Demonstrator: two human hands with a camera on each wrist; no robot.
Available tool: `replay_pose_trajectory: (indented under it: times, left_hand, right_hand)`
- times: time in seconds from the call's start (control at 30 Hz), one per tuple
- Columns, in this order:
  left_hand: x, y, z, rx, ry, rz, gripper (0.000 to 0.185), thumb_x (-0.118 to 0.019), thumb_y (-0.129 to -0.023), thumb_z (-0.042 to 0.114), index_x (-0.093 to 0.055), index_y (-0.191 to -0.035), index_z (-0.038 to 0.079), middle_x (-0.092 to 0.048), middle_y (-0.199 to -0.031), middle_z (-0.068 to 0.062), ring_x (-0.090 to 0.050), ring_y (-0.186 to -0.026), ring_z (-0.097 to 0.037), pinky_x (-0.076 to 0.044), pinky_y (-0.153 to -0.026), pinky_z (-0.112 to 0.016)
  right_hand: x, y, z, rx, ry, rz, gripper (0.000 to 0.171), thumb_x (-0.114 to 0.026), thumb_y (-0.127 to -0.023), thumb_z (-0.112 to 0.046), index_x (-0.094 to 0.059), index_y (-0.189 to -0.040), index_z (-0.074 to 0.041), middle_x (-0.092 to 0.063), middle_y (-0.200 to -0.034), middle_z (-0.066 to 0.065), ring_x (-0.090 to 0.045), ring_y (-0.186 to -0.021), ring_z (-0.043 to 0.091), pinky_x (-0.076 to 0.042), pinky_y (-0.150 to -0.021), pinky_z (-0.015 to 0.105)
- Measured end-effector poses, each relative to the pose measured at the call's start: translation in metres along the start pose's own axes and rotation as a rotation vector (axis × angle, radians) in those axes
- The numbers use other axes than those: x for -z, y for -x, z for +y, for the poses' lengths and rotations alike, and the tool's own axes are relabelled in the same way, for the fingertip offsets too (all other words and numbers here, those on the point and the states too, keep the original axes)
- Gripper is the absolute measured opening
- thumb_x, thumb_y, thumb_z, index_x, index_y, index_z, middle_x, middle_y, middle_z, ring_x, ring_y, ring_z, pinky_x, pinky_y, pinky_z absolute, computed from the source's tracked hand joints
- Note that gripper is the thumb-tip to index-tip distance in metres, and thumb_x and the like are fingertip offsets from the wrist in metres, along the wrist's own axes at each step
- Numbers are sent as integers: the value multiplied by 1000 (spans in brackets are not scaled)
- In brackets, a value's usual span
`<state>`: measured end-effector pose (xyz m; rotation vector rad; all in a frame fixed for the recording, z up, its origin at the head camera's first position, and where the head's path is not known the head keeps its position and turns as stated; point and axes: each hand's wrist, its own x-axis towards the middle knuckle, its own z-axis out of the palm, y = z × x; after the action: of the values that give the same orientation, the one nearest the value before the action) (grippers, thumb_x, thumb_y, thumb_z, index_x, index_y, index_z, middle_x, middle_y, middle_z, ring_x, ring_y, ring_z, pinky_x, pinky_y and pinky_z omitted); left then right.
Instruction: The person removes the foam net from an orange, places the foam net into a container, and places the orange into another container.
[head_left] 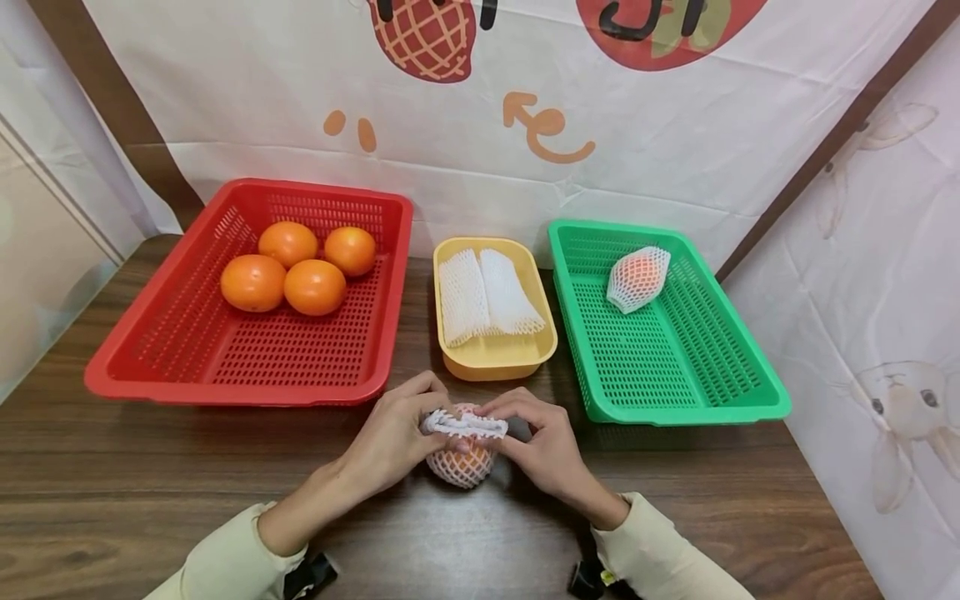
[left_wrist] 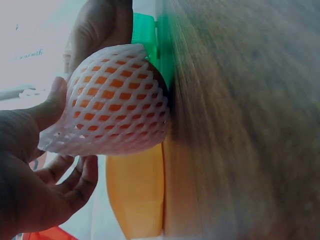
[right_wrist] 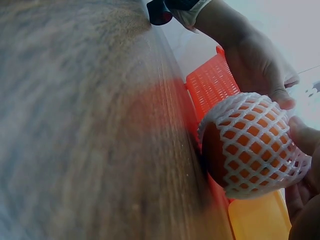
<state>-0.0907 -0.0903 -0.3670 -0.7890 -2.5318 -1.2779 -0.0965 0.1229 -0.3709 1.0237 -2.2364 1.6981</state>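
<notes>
An orange (right_wrist: 214,152) rests on the table at the front middle, wrapped in a white foam net sleeve (left_wrist: 117,107). Its bottom shows bare in the right wrist view. My left hand (head_left: 393,429) pinches the sleeve's upper edge from the left, thumb on the near side. From the right, my right hand (head_left: 543,442) pinches the same edge with thumb and fingers. Between the two hands the mouth of the sleeve is stretched wide above the fruit. Some fingertips are hidden behind the netting in the head view.
A red basket (head_left: 247,390) at the left holds several bare oranges (head_left: 315,287). Behind my hands stands a yellow tub (head_left: 495,367) with flat foam nets (head_left: 463,292) in it. To the right, a green basket (head_left: 675,414) holds one netted fruit (head_left: 639,279). A printed cloth hangs behind.
</notes>
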Motion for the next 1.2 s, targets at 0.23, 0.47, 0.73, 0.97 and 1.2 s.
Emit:
replay_pose_trajectory:
  times: [0.23, 0.47, 0.73, 0.97, 1.2]
  left_hand:
    - [2, 1, 1, 38, -67, -130, 50, -88, -65, 28, -68, -109, 14, -51, -105, 4, -50, -99, -14, -45, -84, -36]
    - [2, 0, 1, -7, -42, -106, 30, -87, -64, 27, -67, -84, 18, -53, -96, 10, -51, -92, -12, -44, -77, -31]
    - [0, -1, -2, -48, 82, -10, 27, -88, -63, 12, -63, -70, 18, -54, -84, 10, -55, -79, -8, -48, -68, -26]
    - [-2, -1, -3, -64, 112, 11, 25, -86, -65, 9, -64, -70, 18, -55, -79, 13, -56, -76, -6, -49, -66, -24]
    - [-1, 0, 0, -11, 53, -11, 33, -86, -66, 4, -68, -92, 13, -58, -90, 6, -58, -86, -12, -50, -74, -31]
  right_hand:
    - [1, 0, 0, -20, -4, 48, 18, -77, -73, 9, -70, -84, -3, -68, -88, 9, -64, -85, 20, -52, -77, 30]
    - [1, -1, -2, -10, 6, 52, 18, -76, -73, 11, -70, -83, -2, -67, -84, 9, -63, -82, 17, -51, -74, 28]
    - [4, 1, 3, -21, 12, -77, 42, -77, -77, 2, -63, -117, 2, -64, -114, 13, -57, -108, 23, -45, -93, 33]
    - [-1, 7, 21, -22, 18, -91, 37, -82, -75, -11, -69, -111, -9, -64, -114, 2, -57, -108, 20, -45, -92, 35]
    - [1, 2, 0, 4, 28, -27, 22, -77, -73, 8, -71, -91, -1, -68, -99, 10, -62, -96, 23, -50, -85, 33]
